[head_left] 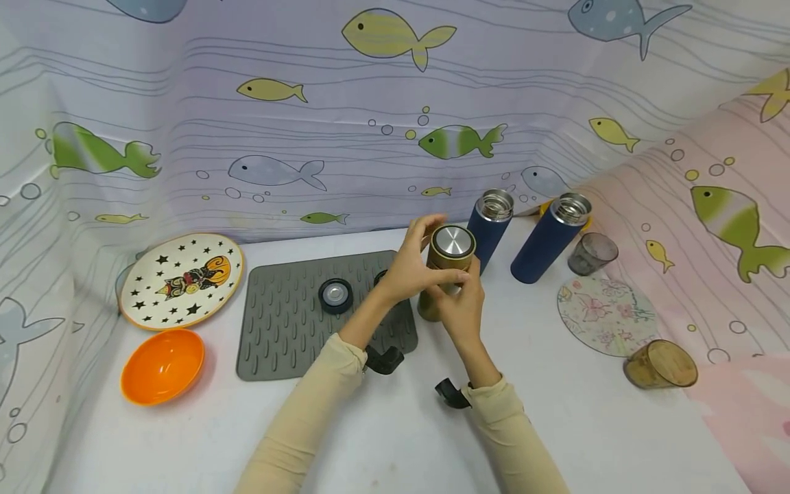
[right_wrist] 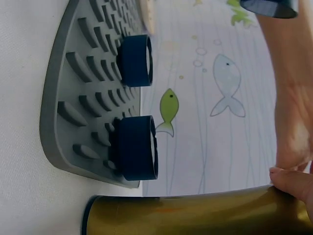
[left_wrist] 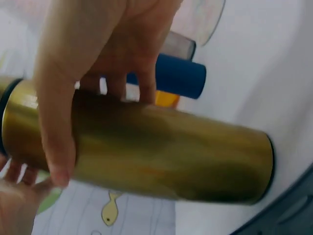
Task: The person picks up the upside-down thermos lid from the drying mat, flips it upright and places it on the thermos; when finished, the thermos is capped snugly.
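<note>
Left wrist view, checked against head view: tall gold metallic cylindrical bottle (left_wrist: 166, 147) between left hand (head_left: 412, 264) and right hand (head_left: 461, 302)

Key relation: the bottle lies directly between the hands, long axis near vertical, its black-rimmed silver disc top (head_left: 453, 241) facing up. Neither hand is nearer; both are clamped on its upper part. The left hand wraps the top end from the left, thumb across the near side, fingers round the far side. The right hand grips from the right, slightly lower, thumb and fingers on opposite sides. Base is just beside the right edge of a grey rectangular ridged mat (head_left: 278, 329); whether it bears fully on the white table (head_left: 395, 425) cannot be told.

On the mat: one dark navy round cap (head_left: 336, 295), and a second dark navy round cap (right_wrist: 138, 148), partly hidden by the left arm in head view.

Containers: a navy cylindrical bottle with steel-coloured neck (head_left: 490, 233) stands just beyond the right hand; a matching navy bottle (head_left: 543, 247) stands farther right. Both mouths are uncapped; contents not visible. Farther right, a smoky grey tumbler (head_left: 592, 254) and an amber tumbler (head_left: 660, 363); contents cannot be judged. Far left, a glossy orange bowl (head_left: 162, 367) faces up; no object shows in it.
</note>
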Demonstrator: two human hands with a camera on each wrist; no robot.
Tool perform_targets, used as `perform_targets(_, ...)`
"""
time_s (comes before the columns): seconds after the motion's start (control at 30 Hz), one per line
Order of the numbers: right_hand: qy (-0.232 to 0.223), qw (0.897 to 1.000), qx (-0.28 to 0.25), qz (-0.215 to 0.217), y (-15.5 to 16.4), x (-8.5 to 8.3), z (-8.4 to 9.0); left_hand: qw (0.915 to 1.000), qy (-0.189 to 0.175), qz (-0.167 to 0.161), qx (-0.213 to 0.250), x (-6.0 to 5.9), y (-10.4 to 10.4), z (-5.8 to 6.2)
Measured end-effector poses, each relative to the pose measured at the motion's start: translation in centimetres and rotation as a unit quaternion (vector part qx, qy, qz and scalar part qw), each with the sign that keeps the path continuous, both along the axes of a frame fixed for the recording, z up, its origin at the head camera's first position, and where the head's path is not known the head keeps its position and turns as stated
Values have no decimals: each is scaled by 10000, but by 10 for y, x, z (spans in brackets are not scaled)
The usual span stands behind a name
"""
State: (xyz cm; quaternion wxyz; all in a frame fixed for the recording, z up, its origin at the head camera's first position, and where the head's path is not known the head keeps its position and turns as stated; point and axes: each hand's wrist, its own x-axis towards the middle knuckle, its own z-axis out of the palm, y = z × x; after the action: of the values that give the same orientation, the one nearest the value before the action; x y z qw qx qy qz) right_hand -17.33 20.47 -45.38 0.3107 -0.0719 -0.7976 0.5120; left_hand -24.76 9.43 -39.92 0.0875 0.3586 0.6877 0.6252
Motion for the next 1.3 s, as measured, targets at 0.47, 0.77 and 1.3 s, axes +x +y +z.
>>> perform_targets(0.47, -75, 9997, -174, 145, 0, 2, 0, 9998, 33, -218, 27, -2, 3, -1)
perform_targets(0.77, -20, 9997, -141, 217, 1, 3, 0, 9999, -1, -155, 29, 3, 8, 0)
perform_targets(1.3, 80, 9998, -139, 144, -1, 2, -2, 9996, 103, 224, -157, 2, 6, 0)
